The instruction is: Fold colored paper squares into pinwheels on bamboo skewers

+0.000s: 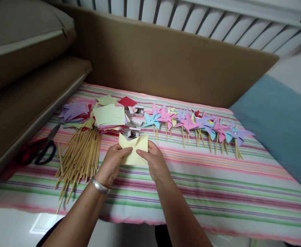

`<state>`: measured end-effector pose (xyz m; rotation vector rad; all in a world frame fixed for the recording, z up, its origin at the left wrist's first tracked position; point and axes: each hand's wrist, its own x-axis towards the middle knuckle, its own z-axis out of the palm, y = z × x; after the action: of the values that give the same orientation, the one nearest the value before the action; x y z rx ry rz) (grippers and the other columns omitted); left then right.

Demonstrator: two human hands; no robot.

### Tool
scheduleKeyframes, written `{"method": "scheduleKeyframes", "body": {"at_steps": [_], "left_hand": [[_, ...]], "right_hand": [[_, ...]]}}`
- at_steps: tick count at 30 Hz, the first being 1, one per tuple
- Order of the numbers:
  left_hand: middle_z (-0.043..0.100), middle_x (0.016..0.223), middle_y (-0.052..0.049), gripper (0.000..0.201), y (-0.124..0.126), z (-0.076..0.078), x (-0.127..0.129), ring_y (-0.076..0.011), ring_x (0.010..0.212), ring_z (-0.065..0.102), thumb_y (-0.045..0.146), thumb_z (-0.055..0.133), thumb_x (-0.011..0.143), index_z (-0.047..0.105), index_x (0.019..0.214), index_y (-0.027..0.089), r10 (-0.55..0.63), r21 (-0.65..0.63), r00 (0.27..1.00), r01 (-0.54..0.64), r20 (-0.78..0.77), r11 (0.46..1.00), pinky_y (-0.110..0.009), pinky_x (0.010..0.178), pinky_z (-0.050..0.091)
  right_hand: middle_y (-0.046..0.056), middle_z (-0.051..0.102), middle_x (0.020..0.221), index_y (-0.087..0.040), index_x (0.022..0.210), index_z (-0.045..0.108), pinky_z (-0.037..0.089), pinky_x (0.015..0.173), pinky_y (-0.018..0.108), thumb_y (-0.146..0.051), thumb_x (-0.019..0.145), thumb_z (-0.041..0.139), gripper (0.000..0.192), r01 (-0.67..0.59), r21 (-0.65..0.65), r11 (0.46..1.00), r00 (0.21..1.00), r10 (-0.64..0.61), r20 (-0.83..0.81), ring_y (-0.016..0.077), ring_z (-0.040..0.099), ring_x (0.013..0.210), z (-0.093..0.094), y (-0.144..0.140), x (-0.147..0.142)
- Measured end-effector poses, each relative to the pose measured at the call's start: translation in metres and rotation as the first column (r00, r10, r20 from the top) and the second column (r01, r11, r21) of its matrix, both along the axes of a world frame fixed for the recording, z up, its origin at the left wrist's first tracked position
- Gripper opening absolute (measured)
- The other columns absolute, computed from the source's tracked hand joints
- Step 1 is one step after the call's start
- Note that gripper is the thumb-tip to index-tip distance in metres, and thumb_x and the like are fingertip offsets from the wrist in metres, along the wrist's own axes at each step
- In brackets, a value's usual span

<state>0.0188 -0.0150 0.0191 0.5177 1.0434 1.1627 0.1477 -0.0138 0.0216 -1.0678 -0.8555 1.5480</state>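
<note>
A pale yellow cut paper square [134, 148] is held between both hands above the striped cloth [217, 185]. My left hand [112, 164] grips its left side, with a silver bangle on the wrist. My right hand [154, 161] pinches a corner folded toward the paper's middle. Just behind the paper sit small white boxes [133, 132]. A heap of bamboo sticks [80, 154] lies to the left of my left hand.
A row of finished paper pinwheels [197, 125] on sticks lies at the right. Stacks of coloured paper squares [99, 115] sit at the back left. Scissors with red and black handles [41, 147] rest at the far left. A brown board [166, 58] stands behind.
</note>
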Motion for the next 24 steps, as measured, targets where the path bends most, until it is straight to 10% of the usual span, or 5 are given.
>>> {"method": "scheduleKeyframes", "body": {"at_steps": [7,11,16,24], "left_hand": [[0.072,0.068,-0.005,0.032,0.009,0.005,-0.024,-0.0151,0.058,0.063,0.022,0.075,0.052,0.069,0.081,0.01,0.073,-0.007,0.995,-0.073,-0.068,0.997,-0.025,0.06,0.047],[0.071,0.063,-0.005,0.028,0.008,0.015,-0.034,-0.0145,0.056,0.063,0.021,0.075,0.051,0.069,0.076,0.009,0.097,-0.002,0.994,-0.097,-0.049,0.995,-0.024,0.058,0.047],[0.07,0.062,-0.004,0.028,0.007,0.017,-0.041,-0.0145,0.055,0.063,0.02,0.073,0.053,0.069,0.079,0.01,0.085,0.012,0.996,-0.084,-0.039,0.996,-0.023,0.057,0.047],[0.07,0.063,-0.005,0.029,0.005,0.012,-0.035,-0.0142,0.052,0.06,0.022,0.075,0.051,0.069,0.076,0.009,0.042,0.0,0.995,-0.042,-0.086,0.999,-0.024,0.054,0.045]], "right_hand": [[0.0,0.064,0.079,-0.023,0.114,0.057,0.049,0.07,0.031,-0.02,0.075,0.059,0.039,0.067,0.327,0.943,0.856,-0.222,0.466,0.0159,0.06,0.074,0.0,-0.004,0.004],[0.005,0.062,0.107,-0.028,0.101,0.066,0.044,0.089,0.037,-0.016,0.08,0.055,0.026,-0.208,0.612,0.763,0.692,-0.327,0.643,0.0197,0.055,0.101,0.003,-0.009,0.005],[0.005,0.047,0.133,-0.028,0.097,0.068,0.038,0.097,0.044,-0.014,0.083,0.05,0.026,-0.421,0.624,0.658,0.599,-0.315,0.736,0.0238,0.041,0.122,0.001,-0.009,0.003],[0.003,0.04,0.141,-0.026,0.079,0.07,0.028,0.105,0.046,-0.02,0.077,0.06,0.012,-0.357,0.529,0.77,0.677,-0.177,0.714,0.0246,0.031,0.132,-0.001,-0.008,0.002]]}}
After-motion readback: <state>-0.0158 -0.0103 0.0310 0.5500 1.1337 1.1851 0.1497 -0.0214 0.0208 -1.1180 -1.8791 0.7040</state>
